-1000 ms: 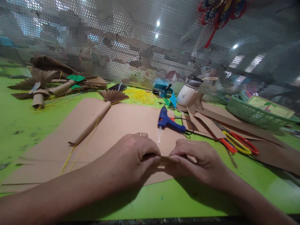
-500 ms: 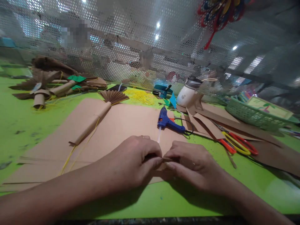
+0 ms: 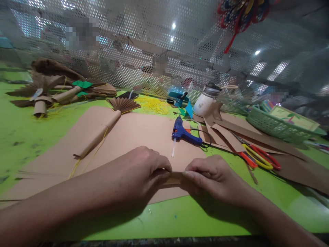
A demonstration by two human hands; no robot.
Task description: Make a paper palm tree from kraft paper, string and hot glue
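Observation:
My left hand and my right hand meet at the near edge of a large brown paper sheet. Both pinch a narrow folded strip of brown paper between thumbs and fingertips, one hand on each end. The strip lies just above the sheet's front edge. A blue glue gun lies on the sheet just beyond my hands, with its nozzle toward them.
A rolled paper stick with a pleated fan top lies on the sheet at left. Scissors and brown paper offcuts lie at right by a green basket. A white jug and more paper fans stand by the perforated screen.
My hands have stayed together on the folded strip, shifting slightly and working its fold. Nothing else on the table has moved.

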